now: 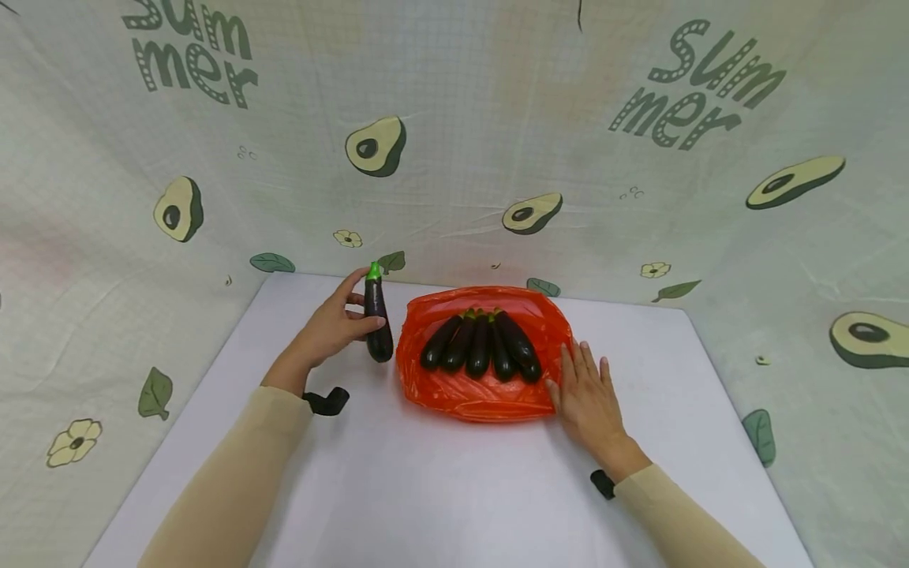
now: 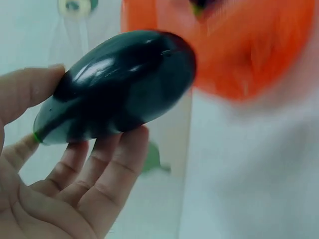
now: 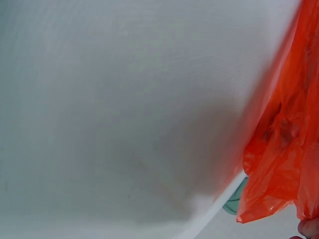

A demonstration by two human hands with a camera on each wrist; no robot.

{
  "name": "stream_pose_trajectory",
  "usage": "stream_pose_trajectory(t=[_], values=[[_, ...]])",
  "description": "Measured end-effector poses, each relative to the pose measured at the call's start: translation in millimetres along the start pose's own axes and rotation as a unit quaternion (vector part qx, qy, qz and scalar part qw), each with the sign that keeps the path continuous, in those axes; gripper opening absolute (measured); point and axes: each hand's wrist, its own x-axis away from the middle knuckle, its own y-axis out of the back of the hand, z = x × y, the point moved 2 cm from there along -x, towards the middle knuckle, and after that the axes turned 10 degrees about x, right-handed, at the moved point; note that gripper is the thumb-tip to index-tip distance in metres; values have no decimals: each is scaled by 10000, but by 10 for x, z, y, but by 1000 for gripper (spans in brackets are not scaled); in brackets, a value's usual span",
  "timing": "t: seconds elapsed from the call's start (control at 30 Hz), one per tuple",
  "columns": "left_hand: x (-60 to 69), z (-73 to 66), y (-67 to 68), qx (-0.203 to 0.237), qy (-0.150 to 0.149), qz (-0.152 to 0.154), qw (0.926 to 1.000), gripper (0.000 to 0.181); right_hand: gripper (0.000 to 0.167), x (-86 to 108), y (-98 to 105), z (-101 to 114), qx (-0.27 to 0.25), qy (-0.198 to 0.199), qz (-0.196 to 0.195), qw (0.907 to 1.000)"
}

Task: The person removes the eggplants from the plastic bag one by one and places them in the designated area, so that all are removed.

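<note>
In the head view my left hand (image 1: 330, 327) grips a dark purple eggplant (image 1: 378, 315) with a green stem end, to the left of a red plastic bag (image 1: 454, 402). The left wrist view shows this eggplant (image 2: 124, 82) between the thumb and the fingers (image 2: 112, 169). Several more eggplants (image 1: 479, 347) lie side by side on the spread bag, stems toward the back. My right hand (image 1: 589, 398) rests with straight fingers at the bag's right edge. Only fingertips (image 3: 309, 228) of it show in the right wrist view, by the red bag (image 3: 279, 164).
The bag lies on a white table (image 1: 419, 489). A cloth (image 1: 454, 95) printed with avocados, leaves and lettering hangs behind the table and at both sides. A black strap (image 1: 327, 401) is at the left wrist, another black strap (image 1: 603, 483) at the right.
</note>
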Motion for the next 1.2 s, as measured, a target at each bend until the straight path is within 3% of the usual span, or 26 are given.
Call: stream_pose_trajectory(t=[0.17,0.37,0.73,1.2], values=[[-78,195,256,-264,328,180,9989,95,71,0,-15,10,-2,-7,-14,10000],[-220,482,328,-443,622,426,9962,96,71,-1,-15,19,54,-15,-38,10000],[-368,764,182,-318,715,743,9942,91,73,-4,-19,20,110,-44,2,9999],[-456,882,40,66,1039,923,9903,81,73,-1,18,33,180,-62,36,9998]])
